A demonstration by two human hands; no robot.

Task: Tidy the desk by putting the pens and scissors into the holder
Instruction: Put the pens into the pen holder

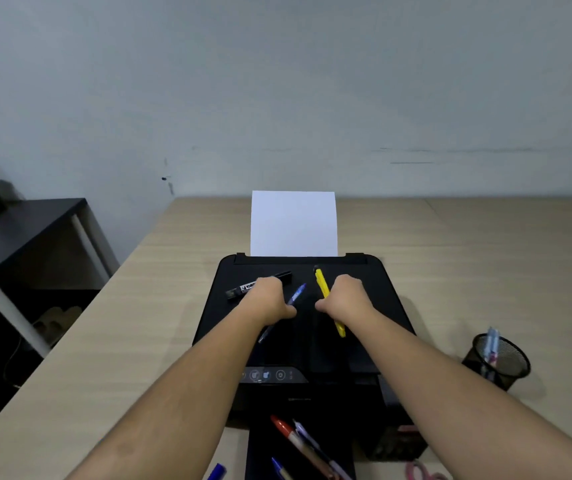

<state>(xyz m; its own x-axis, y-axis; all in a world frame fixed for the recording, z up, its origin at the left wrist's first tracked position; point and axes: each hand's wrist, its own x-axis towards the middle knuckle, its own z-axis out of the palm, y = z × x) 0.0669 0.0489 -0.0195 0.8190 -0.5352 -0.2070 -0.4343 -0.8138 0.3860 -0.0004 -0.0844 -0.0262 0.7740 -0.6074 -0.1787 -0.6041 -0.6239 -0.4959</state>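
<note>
Pale grey wall (277, 81) behind a light wooden desk (468, 254); black side table (18, 237) left.

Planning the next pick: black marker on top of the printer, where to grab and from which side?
Grip the black marker at its labelled left half, coming from above on the left. It lies flat on the printer, and the left hand covers its middle; only the ends show.
</note>
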